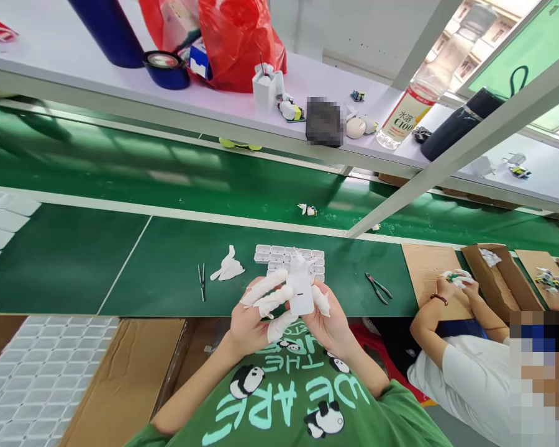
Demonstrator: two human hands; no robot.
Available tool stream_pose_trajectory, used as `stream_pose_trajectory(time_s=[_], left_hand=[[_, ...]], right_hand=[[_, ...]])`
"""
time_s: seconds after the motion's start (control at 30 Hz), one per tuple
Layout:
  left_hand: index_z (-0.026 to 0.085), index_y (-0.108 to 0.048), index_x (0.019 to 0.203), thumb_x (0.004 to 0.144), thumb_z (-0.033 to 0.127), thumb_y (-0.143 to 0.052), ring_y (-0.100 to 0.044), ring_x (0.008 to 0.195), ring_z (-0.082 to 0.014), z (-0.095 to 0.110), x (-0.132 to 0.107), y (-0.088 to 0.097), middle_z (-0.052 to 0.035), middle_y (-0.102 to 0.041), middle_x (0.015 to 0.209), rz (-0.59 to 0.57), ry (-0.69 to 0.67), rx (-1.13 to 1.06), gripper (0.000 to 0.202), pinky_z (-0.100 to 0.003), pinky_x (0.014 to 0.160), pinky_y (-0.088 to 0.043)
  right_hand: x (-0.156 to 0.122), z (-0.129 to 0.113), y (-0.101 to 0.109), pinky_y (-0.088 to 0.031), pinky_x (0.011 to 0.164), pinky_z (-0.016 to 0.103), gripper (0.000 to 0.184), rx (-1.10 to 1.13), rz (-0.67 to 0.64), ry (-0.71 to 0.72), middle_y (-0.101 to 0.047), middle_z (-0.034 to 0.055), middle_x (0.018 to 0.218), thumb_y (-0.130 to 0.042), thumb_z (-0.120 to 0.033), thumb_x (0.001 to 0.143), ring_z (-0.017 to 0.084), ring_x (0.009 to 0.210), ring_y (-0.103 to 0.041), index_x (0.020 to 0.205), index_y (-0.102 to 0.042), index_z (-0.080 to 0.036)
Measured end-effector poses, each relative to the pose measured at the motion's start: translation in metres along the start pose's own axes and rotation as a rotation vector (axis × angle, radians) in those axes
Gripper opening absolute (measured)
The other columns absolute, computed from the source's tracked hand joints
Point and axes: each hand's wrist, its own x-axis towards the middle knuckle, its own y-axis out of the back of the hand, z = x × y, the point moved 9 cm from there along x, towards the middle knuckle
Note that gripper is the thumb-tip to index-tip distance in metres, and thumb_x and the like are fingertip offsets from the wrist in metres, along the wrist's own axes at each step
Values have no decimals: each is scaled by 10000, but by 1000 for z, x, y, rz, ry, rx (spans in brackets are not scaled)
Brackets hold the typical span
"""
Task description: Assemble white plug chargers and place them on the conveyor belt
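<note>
A small white plastic casing [301, 299] with a short dark slot is held in front of my chest, over the near edge of the green bench. My left hand [251, 316] grips it from the left, with white coverings on several fingers. On its other side my right hand [330, 318] closes around the right edge, white-covered fingertips against it. Thin white pieces stick up at its far end; I cannot make out what they are. Just behind lie rows of white open shells [277, 253], partly hidden by the casing and hands.
Tweezers [202, 282] and a crumpled white scrap [228, 266] lie left; green-handled pliers [378, 288] lie right. A co-worker's hands [454, 282] work over cardboard at far right. A slanted post [400, 186] joins the bench to a shelf [223, 102] holding bottles and a red bag.
</note>
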Motion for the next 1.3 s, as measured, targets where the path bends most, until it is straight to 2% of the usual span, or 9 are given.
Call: stream_pose_trajectory(time_s=[0.23,0.4,0.57,0.67,0.77,0.87,0.93,1.1,1.3], left_hand=[[312,-600,1401,932,298,-686,-748,999,-211,-30,5,16,-101,-727,1277,2,-10,-66,477,-396,923,-620],[280,-536,1454,955,272,-631,-720,1125,-237,-61,5,16,-118,-704,1323,-107,38,-116,508,-409,942,-608],[264,-524,1439,944,203,-578,-657,1245,-255,-141,-50,-12,-122,-679,1328,-190,233,-52,502,-436,1019,-565],[212,-551,1409,912,197,-539,-603,1299,-281,-194,-107,-49,-161,-620,1375,-465,447,13,497,-435,1011,-562],[179,-585,1353,856,149,-530,-632,1213,-277,-223,-160,-78,-154,-641,1292,-780,596,80,500,-423,975,-557],[163,-598,1309,854,126,-520,-666,1072,-241,-230,-193,-96,-114,-691,1144,-1053,690,152,463,-363,936,-530],[166,-586,1327,892,136,-493,-667,1043,-226,-227,-201,-103,-96,-710,1098,-1141,723,181,446,-337,940,-502],[184,-560,1385,926,144,-469,-627,1197,-234,-222,-199,-112,-118,-687,1280,-1144,784,233,470,-337,1030,-448],[171,-553,1427,907,106,-451,-620,1244,-245,-221,-213,-122,-129,-661,1354,-1144,940,334,534,-323,1037,-448]], right_hand=[[18,11,-15,-633,770,364,396,20,96,32,-734,19,875,-895,-536,727,208,842,-707,925,-722,-240],[39,23,-12,-635,785,373,413,-5,189,105,-750,28,944,-861,-548,759,218,882,-723,998,-713,-244],[61,16,54,-628,797,388,456,-394,561,395,-752,65,1076,-901,-393,675,252,959,-725,1037,-666,-248],[67,11,104,-613,812,391,454,-603,728,482,-734,89,1138,-832,-353,680,260,1000,-717,1069,-622,-248],[80,4,154,-596,750,365,466,-762,817,441,-717,85,1123,-728,-321,699,246,943,-709,1131,-569,-245],[114,-18,192,-554,715,330,444,-1003,836,416,-681,71,1074,-641,-238,675,232,910,-666,1107,-538,-234],[148,-37,213,-527,740,324,411,-1156,857,390,-645,65,1047,-607,-197,661,220,892,-626,1061,-517,-223],[251,-69,253,-492,797,298,432,-1309,884,202,-592,89,1123,-568,-160,726,190,882,-587,1135,-435,-203],[330,-70,260,-488,880,279,460,-1337,776,191,-570,145,1269,-572,-130,784,218,1041,-597,1223,-447,-188]])
